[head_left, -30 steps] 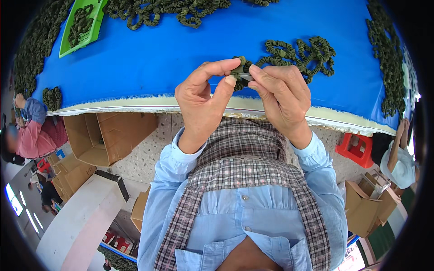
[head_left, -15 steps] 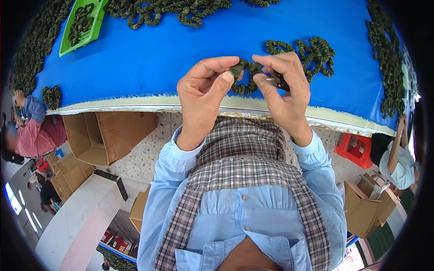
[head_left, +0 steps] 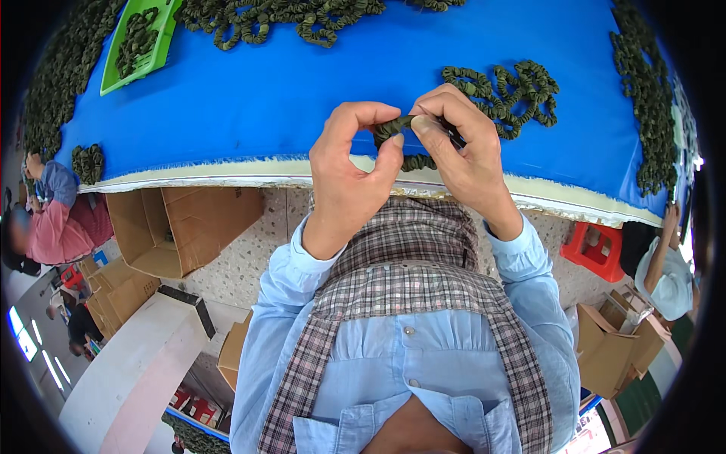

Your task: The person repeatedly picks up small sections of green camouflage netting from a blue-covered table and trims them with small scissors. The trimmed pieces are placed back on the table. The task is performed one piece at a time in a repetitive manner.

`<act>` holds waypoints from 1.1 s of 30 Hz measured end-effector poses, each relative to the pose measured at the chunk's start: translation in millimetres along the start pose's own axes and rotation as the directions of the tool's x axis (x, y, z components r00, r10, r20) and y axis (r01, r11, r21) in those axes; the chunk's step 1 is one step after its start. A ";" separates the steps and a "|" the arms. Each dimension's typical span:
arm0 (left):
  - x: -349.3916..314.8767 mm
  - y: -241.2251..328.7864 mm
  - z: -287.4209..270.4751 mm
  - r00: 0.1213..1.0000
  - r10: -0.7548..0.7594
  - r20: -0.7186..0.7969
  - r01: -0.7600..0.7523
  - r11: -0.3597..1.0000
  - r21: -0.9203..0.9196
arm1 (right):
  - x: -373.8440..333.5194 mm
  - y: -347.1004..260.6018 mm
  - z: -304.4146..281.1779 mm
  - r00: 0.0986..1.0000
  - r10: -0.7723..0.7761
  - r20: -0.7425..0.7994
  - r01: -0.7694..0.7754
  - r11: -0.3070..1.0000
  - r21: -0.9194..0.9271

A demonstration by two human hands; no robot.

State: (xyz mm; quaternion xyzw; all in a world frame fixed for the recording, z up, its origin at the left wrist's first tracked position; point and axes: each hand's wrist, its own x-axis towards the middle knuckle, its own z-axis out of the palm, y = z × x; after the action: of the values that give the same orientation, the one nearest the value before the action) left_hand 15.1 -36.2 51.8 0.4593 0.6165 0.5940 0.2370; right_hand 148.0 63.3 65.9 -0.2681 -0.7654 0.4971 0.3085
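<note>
A dark green scrunchie (head_left: 387, 133) is stretched between my two hands, just above the near edge of the blue-covered table (head_left: 287, 98). My left hand (head_left: 349, 174) pinches its left side between thumb and fingertips. At its upper right, the thumb and index finger of my right hand (head_left: 467, 155) press together on the fabric. Tucked in the right hand's curled fingers is a small dark tool (head_left: 456, 136), mostly hidden; its look suggests thread snips. Several finished-looking scrunchies (head_left: 522, 94) lie in a loose cluster just beyond the right hand.
A green tray (head_left: 140, 45) with scrunchies stands at the far left. Piles of scrunchies (head_left: 280, 15) line the far and side edges. Below the table are a cardboard box (head_left: 181, 227) and a red stool (head_left: 592, 253). Other people sit at the left and right ends.
Both hands have come slightly nearer to me with the scrunchie. My right thumb and index finger, apart before, now pinch together at the fabric; the tool's metal tip no longer shows clearly.
</note>
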 end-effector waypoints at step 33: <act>23.1 1.7 -29.9 0.706 -0.395 0.588 0.665 0.654 -0.360 | 16.0 21.7 -38.6 0.889 0.117 0.443 -0.292 0.889 0.352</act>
State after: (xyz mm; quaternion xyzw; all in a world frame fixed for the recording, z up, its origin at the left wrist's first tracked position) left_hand -20.3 -32.2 64.7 0.2899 0.4542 0.5179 0.6644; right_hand 168.2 105.6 61.2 -0.1680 -0.6580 0.7215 0.1349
